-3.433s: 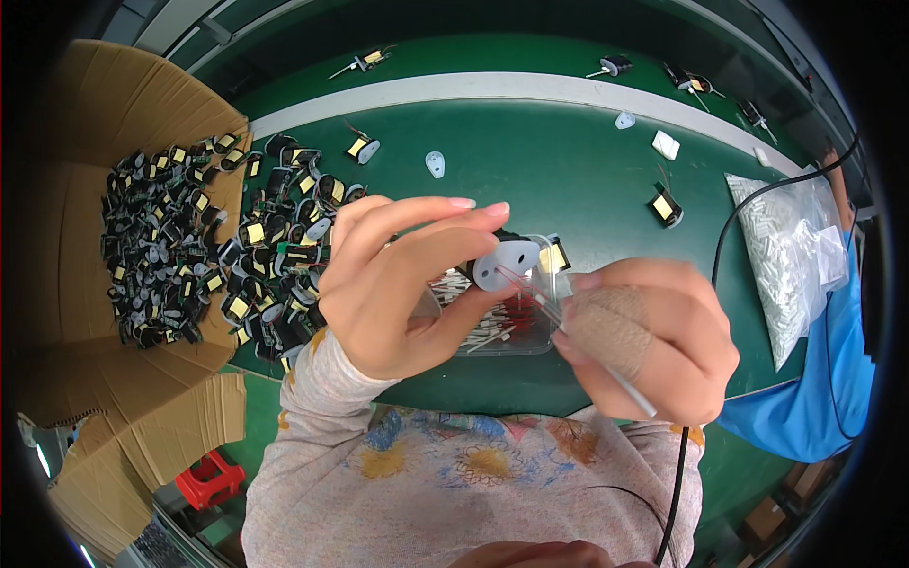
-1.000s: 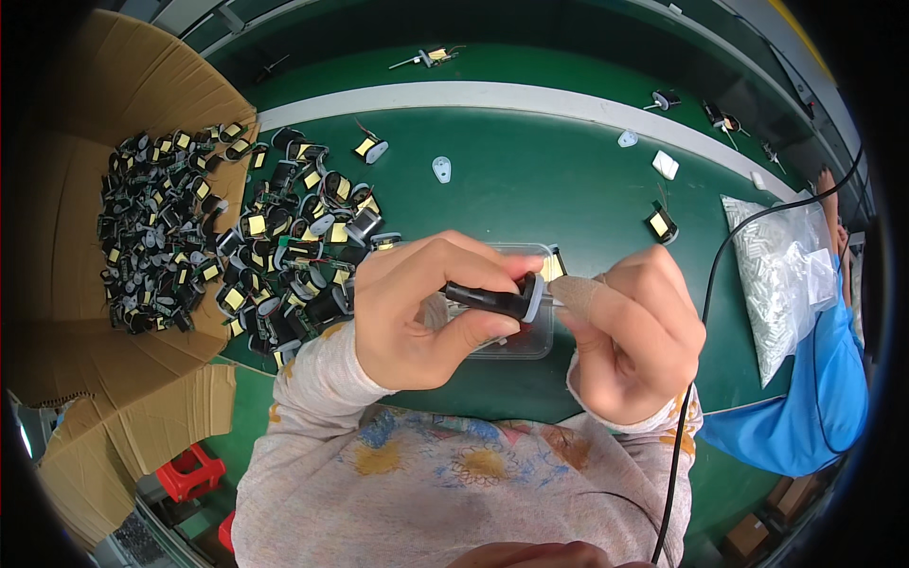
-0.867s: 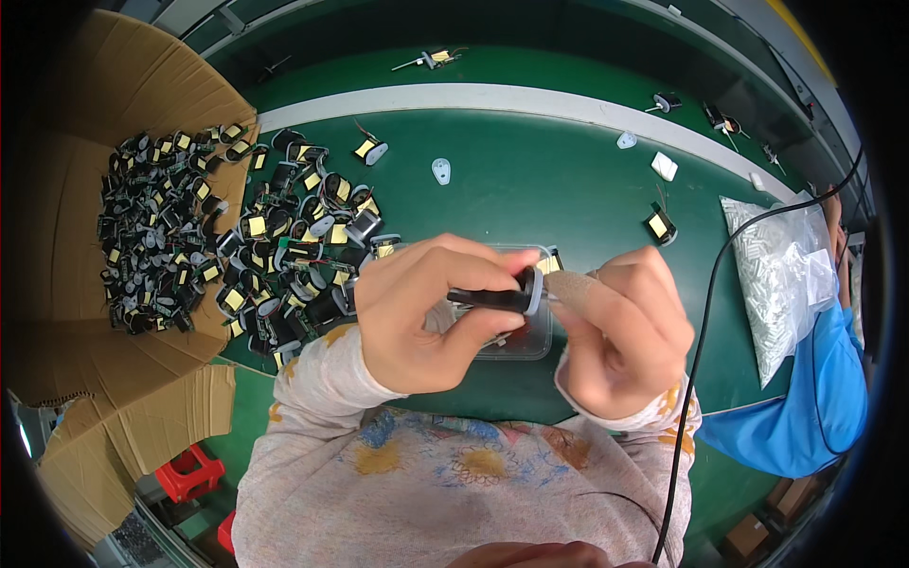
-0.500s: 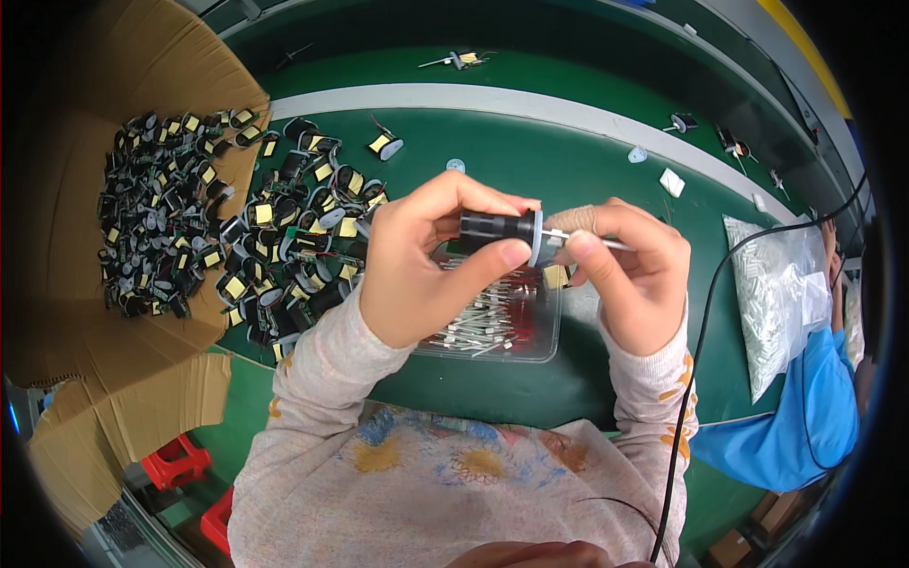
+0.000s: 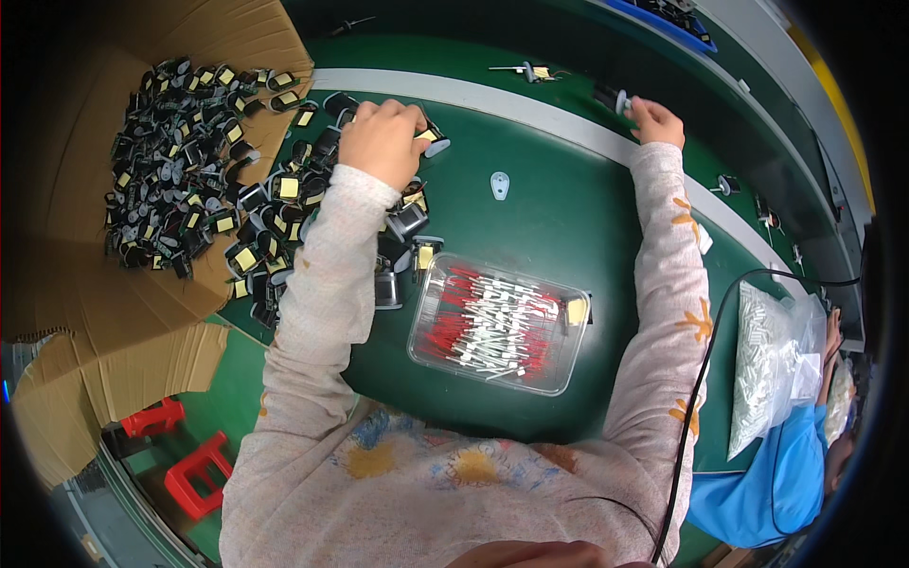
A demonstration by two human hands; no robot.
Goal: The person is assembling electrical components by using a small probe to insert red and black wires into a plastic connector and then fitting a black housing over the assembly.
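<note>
My right hand (image 5: 655, 123) is stretched out over the green strip beyond the pale rail. Its fingers pinch the pale stem end of a black cylindrical part with a grey end plate (image 5: 621, 101), blurred by motion. At the edge of the heap, my left hand (image 5: 382, 142) curls its fingers over another black cylindrical part (image 5: 434, 142) with a yellow pad and grey end plate; the palm hides some of it. Below, between my forearms, a clear plastic tray (image 5: 574, 371) holds many thin red and white pieces. A grey teardrop-shaped plate (image 5: 500, 186) lies on the green table.
A cardboard box (image 5: 71, 275) full of similar black parts stands at left, its heap (image 5: 289, 187) spilling onto the table. At right lie a bag of white pieces (image 5: 757, 355) and a black cable (image 5: 705, 350), beside a person's blue sleeve (image 5: 757, 483). More parts (image 5: 536, 73) sit beyond the rail (image 5: 454, 90).
Both hands were together over the tray, holding the black part and its stem. The right has carried that part away beyond the rail; the left has let go and reached to the heap.
</note>
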